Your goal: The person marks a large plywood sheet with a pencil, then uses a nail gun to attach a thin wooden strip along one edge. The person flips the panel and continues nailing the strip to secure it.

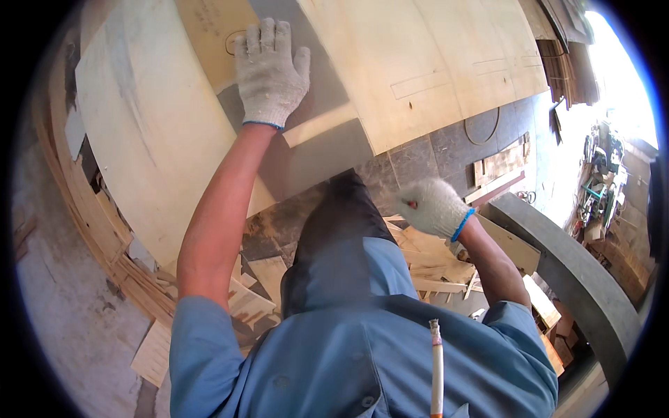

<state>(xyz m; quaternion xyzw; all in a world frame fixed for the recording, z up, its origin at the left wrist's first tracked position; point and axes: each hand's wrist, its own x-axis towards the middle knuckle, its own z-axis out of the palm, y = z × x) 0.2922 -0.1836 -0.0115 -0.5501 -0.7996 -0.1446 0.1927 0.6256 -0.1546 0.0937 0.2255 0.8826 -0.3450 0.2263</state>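
My left hand, in a whitish knit glove, lies flat with its fingers spread. It rests on a grey strip running between pale plywood sheets. A tan panel with a small drawn ring lies beside its fingertips. To the right is a broad plywood sheet with pencilled rectangles. My gloved right hand is curled closed in the air, off the sheet's near edge. A small reddish bit shows at its fingers; I cannot make out what it is. Another pale sheet stretches along the left.
Wood offcuts litter the floor around my legs. A grey curved beam stands close on my right. Long wood strips line the left side. Tools and scraps pile up at the far right. A cigarette juts up in front of my shirt.
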